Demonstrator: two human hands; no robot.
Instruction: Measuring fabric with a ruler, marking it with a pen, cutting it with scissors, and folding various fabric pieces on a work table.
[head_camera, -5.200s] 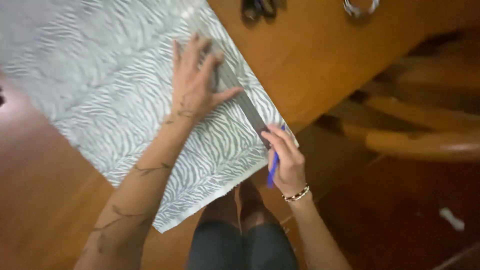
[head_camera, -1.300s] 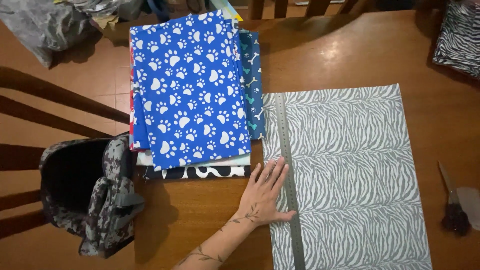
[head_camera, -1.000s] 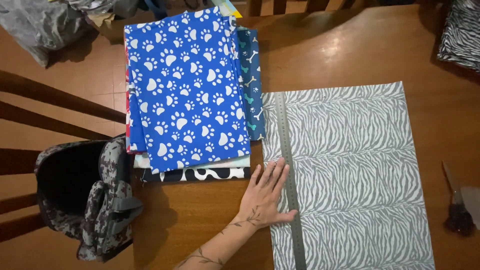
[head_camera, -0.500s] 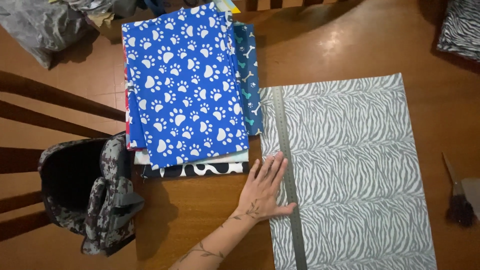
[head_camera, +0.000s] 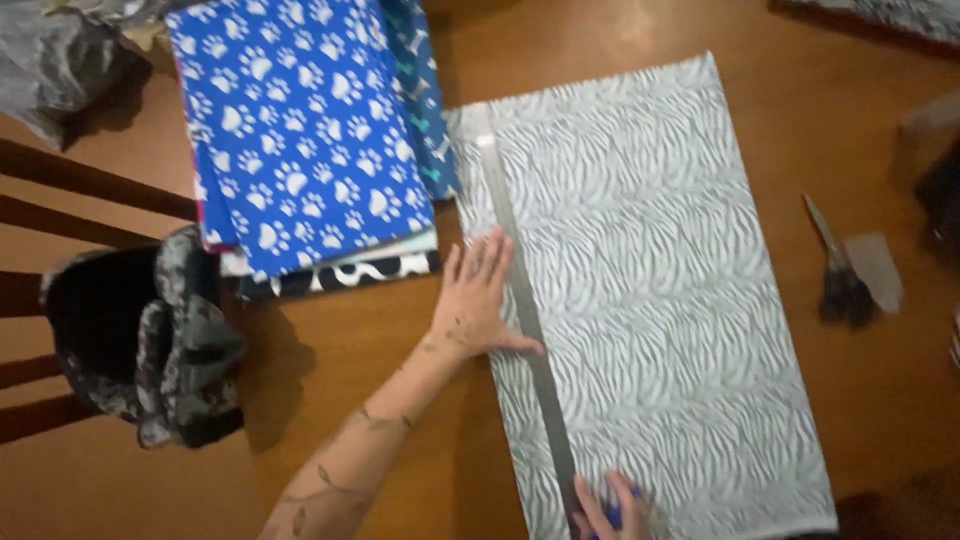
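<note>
A sheet with a grey zebra-stripe pattern (head_camera: 650, 290) lies flat on the wooden table (head_camera: 840, 420). A long metal ruler (head_camera: 525, 310) runs along the sheet's left edge. My left hand (head_camera: 475, 300) lies flat, fingers spread, at the ruler's left side and presses the sheet's edge. My right hand (head_camera: 610, 512) shows only partly at the bottom edge, at the ruler's near end, closed around a blue pen (head_camera: 614, 518).
A stack of patterned sheets, topped by a blue one with white paw prints (head_camera: 300, 130), lies to the left. A camouflage bag (head_camera: 150, 340) sits on a wooden chair (head_camera: 60, 200) at far left. Scissors (head_camera: 838, 270) lie on the right.
The view has shifted so the sheet sits more centrally. My right hand with the blue pen has come into view at the ruler's near end. My left hand stays by the ruler.
</note>
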